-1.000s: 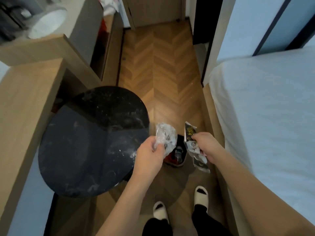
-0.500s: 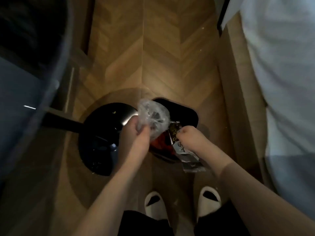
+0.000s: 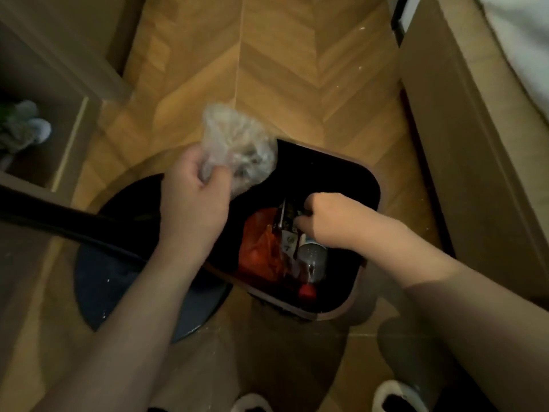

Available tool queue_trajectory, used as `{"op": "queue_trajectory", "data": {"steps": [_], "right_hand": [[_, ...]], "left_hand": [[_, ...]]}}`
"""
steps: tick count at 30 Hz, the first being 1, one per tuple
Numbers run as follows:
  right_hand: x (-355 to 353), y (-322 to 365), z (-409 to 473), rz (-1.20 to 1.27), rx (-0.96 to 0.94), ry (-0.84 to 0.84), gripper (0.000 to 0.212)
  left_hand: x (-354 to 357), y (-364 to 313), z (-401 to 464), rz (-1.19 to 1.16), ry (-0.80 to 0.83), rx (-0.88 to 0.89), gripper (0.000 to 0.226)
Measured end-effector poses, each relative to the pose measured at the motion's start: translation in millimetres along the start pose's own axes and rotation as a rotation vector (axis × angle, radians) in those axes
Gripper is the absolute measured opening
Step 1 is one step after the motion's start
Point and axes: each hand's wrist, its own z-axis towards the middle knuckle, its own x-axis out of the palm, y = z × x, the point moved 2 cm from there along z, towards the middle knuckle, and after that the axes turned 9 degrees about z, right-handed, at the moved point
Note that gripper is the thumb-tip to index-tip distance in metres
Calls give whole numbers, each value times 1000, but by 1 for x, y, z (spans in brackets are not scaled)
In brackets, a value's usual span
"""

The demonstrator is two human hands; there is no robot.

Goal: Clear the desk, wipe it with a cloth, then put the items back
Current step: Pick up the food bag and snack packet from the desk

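My left hand (image 3: 196, 185) grips a crumpled clear plastic bag (image 3: 237, 144) above the left rim of a black waste bin (image 3: 341, 168) on the floor. My right hand (image 3: 329, 218) reaches down inside the bin and pinches a printed snack wrapper (image 3: 286, 230), which hangs into the rubbish. Inside the bin lie an orange-red wrapper (image 3: 258, 248) and a clear bottle with a red cap (image 3: 312, 263). The desk top itself is out of view.
The black round table base (image 3: 118, 286) and its dark pole (image 3: 59, 224) stand left of the bin. A wooden bed frame (image 3: 463, 144) runs along the right. A wooden cabinet (image 3: 59, 69) sits at the left. My slippered feet (image 3: 398, 396) show at the bottom.
I have bent lower over the bin. My right hand has moved down into the bin with the snack wrapper. My left hand keeps the plastic bag at the rim.
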Motion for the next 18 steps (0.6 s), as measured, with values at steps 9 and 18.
{"op": "queue_trajectory", "data": {"steps": [9, 18], "right_hand": [[-13, -20, 4, -71, -44, -85, 37], [-16, -24, 8, -161, -79, -153, 41]], "left_hand": [[8, 13, 8, 16, -135, 121, 11], [59, 35, -18, 585, 912, 17, 40]]}}
